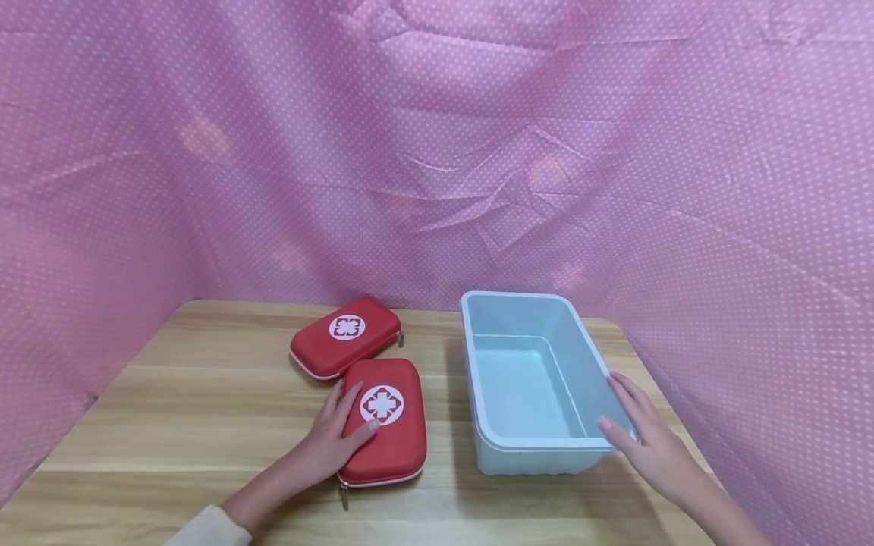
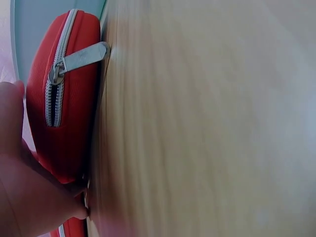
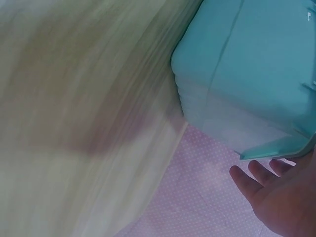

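Two red first-aid cases with white cross emblems lie on the table in the head view. My left hand grips the left side of the nearer first-aid case, its thumb across the top. In the left wrist view, that case's metal zipper pull hangs from one end. The farther first-aid case lies tilted at an angle, its corner against the nearer one. To the right, my right hand holds the near right corner of a pale blue plastic tub, thumb over the rim and fingers along the outside.
The tub stands upright with its bare inner floor showing. Everything rests on a light wood-grain table. A pink dotted cloth hangs behind the table and along both sides.
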Motion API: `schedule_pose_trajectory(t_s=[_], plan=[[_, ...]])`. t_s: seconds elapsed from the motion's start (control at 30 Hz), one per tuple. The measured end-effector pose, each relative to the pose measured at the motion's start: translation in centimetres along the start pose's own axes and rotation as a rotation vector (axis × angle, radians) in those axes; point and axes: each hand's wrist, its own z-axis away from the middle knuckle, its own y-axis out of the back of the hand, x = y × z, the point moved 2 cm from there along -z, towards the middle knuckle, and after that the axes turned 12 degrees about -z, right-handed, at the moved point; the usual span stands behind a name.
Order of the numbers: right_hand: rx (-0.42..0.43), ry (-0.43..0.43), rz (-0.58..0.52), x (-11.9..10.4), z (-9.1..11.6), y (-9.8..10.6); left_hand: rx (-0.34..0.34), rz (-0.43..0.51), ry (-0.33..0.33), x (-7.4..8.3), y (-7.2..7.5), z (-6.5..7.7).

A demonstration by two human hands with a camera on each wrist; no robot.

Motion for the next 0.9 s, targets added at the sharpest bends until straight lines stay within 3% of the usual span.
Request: schedule_pose_trajectory(t_s=[0.27,0.47,0.73,0.9], plan=[[0.017,-0.018,0.037,0.2,0.2,-0.2,0.002,0.004,0.033,0.3,-0.4,-0.1],[0.016,-0.032,0.027,0.3,0.4,-0.3,0.037,0.012,0.017,0.4,-0.7,-0.2],[0.015,-0.038,0.042,0.4,0.3,-0.3,0.053,0.154,0.001,0.5,-1.1,-0.4],[0.015,-0.042,0.053,0.5,0.3,-0.3,0.050,0.170,0.032,0.9,-1.2,-0.4]])
